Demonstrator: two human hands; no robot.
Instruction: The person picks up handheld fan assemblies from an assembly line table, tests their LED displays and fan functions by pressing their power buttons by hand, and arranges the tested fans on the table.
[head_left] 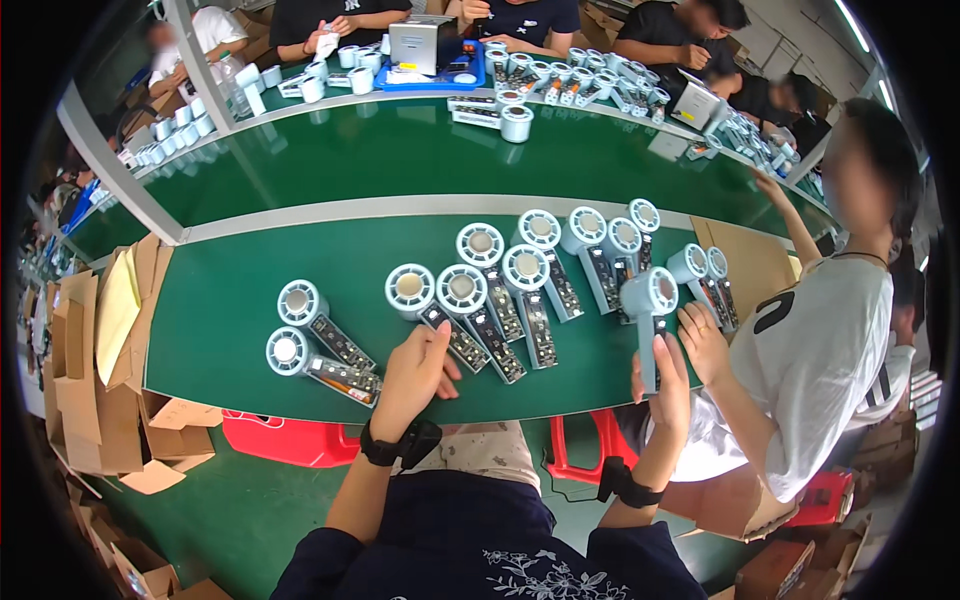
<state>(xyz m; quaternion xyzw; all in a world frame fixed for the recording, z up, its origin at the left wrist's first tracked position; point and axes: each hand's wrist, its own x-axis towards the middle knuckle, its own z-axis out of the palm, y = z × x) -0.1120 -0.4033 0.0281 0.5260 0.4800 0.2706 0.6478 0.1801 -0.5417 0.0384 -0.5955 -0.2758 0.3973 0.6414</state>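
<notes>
My right hand (662, 385) grips the handle of a light-blue handheld fan (652, 292), held upright over the table's right part with its circuit board showing. My left hand (415, 372) is over the green table, thumb and fingers apart, beside the handle end of another handheld fan (410, 288); it holds nothing that I can see. Several more such fans with bare circuit boards in their handles lie in a cluster between and beyond my hands, among them one fan (526, 267). Two fans (300, 301) lie left of my left hand.
A co-worker's hand (705, 342) is close to my right hand, near two fans (690, 262). Beyond a pale rail (360, 208) runs a green belt (330, 150), with more fans and a blue tray (430, 78) at its far side. Cardboard boxes (100, 400) stand left; red stools (290, 438) are below.
</notes>
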